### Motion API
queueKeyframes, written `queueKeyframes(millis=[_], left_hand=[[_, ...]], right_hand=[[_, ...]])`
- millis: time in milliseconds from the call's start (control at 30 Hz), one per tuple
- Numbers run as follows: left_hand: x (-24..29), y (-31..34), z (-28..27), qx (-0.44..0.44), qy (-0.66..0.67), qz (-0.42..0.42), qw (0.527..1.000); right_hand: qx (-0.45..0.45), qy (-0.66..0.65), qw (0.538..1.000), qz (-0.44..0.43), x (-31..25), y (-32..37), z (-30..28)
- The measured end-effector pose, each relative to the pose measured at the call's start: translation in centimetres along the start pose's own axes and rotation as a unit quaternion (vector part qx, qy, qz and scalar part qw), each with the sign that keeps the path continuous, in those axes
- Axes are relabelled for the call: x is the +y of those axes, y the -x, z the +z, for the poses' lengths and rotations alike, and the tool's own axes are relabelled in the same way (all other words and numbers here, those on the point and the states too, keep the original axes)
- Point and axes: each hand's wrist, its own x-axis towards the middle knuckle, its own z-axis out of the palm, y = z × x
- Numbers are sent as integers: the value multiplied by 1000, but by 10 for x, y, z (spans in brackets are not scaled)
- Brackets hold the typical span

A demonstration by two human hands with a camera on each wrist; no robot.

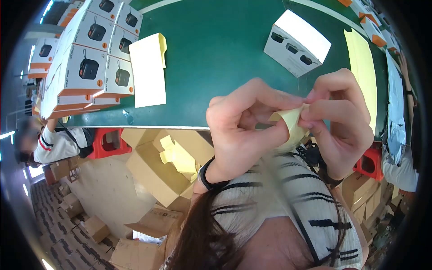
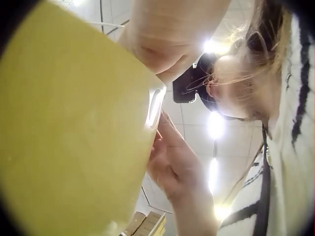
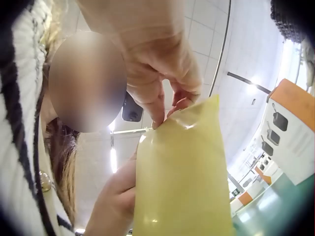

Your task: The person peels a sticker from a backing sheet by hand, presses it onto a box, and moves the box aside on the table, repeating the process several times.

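Both hands pinch the upper edge of a yellow sheet (image 1: pixel 293 123) held up in front of the chest, beyond the table's near edge. The left hand (image 1: pixel 245 119) has thumb and fingers curled at the sheet's left side. The right hand (image 1: pixel 339 119) grips the edge close beside it, fingertips almost meeting the left ones. In the left wrist view the yellow sheet (image 2: pixel 74 128) fills the left side, with a glossy spot at its edge. The right wrist view shows the sheet (image 3: pixel 182 182) hanging below the right hand's (image 3: pixel 157 73) fingertips.
On the green table (image 1: pixel 202 54) stand stacked speaker boxes (image 1: pixel 85 67) at left, a folded yellow sheet (image 1: pixel 150 76), a single white box (image 1: pixel 294 45) and another yellow sheet (image 1: pixel 363 67) at right. Below is an open carton (image 1: pixel 157 173) holding yellow pieces; red stools (image 1: pixel 108 143) stand nearby.
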Motion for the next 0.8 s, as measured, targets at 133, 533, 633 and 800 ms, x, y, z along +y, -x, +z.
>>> queueKeyframes(millis=[133,533,633,800], left_hand=[[0,-1,3,14,15,11,1000],[-12,-4,2,38,31,4,999],[-18,-6,3,37,49,-14,998],[-17,-19,-3,105,107,40,988]], right_hand=[[21,-1,999,-26,0,0,4],[9,33,999,-36,8,-3,8],[-34,46,997,-42,9,-4,-3],[152,-175,966,118,23,4,4]])
